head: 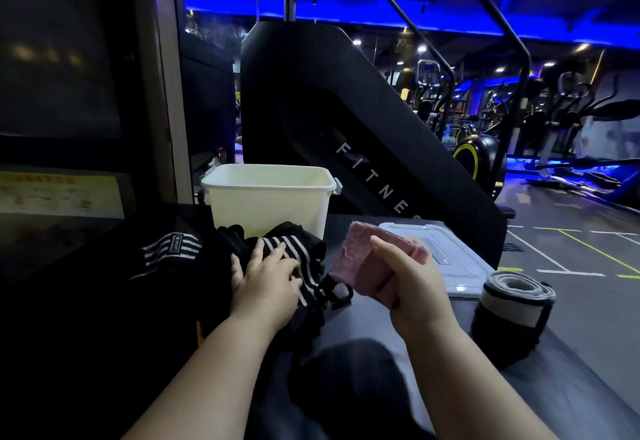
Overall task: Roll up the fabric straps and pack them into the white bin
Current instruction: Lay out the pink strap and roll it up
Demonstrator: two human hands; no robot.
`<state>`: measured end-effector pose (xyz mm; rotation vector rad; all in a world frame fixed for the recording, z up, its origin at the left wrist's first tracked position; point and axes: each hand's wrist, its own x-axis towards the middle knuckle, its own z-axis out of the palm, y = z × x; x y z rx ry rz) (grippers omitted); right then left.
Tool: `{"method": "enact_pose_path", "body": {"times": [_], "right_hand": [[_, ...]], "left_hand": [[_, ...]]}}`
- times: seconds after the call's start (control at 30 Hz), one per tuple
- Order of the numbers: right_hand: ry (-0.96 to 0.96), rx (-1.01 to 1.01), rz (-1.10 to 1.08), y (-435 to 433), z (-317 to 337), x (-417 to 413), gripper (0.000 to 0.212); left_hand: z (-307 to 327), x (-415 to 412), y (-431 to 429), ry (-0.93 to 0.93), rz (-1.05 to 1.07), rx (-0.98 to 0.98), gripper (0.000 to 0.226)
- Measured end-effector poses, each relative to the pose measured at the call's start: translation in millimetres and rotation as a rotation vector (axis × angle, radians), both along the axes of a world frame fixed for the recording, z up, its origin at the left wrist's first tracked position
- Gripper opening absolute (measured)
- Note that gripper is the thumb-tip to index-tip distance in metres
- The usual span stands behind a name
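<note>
The white bin [270,207] stands open on the dark bench top, straight ahead. In front of it lies a heap of black straps with white stripes [304,256]. My left hand [266,277] rests on that heap with its fingers spread. My right hand [401,284] grips a pink rolled strap [360,259], held up above the bench to the right of the heap. A finished roll of black and white strap [512,304] stands on end at the right edge of the bench.
The bin's white lid [446,259] lies flat behind my right hand. A large black fitness machine [346,128] rises right behind the bin. A dark wall panel fills the left. Gym floor with painted lines drops away on the right.
</note>
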<state>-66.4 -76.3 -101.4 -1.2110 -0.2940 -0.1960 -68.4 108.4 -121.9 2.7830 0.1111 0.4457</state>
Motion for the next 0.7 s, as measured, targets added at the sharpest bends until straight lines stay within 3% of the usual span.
{"method": "enact_pose_path", "body": {"times": [0.07, 0.13, 0.23, 0.3, 0.43, 0.57, 0.7], "right_hand": [[-0.035, 0.019, -0.003, 1, 6, -6, 0.021], [-0.046, -0.012, -0.067, 3, 11, -14, 0.020], [-0.143, -0.087, -0.140, 9, 11, -18, 0.029], [-0.275, -0.208, -0.202, 11, 12, -19, 0.029], [-0.414, -0.394, -0.134, 10, 14, -22, 0.024], [-0.298, -0.291, 0.078, 13, 15, -27, 0.045], [-0.214, -0.351, -0.033, 13, 19, -24, 0.016]], "left_hand": [[10, -5, -7, -0.223, -0.024, -0.081, 0.032], [25, -10, -16, -0.396, -0.084, -0.301, 0.042], [44, -24, -32, -0.124, -0.220, -0.904, 0.071], [48, -30, -39, 0.070, -0.242, -1.090, 0.095], [52, -35, -40, 0.092, -0.289, -1.357, 0.064], [56, -34, -36, -0.017, -0.258, -1.530, 0.043], [56, -35, -36, -0.104, -0.281, -1.615, 0.034]]}}
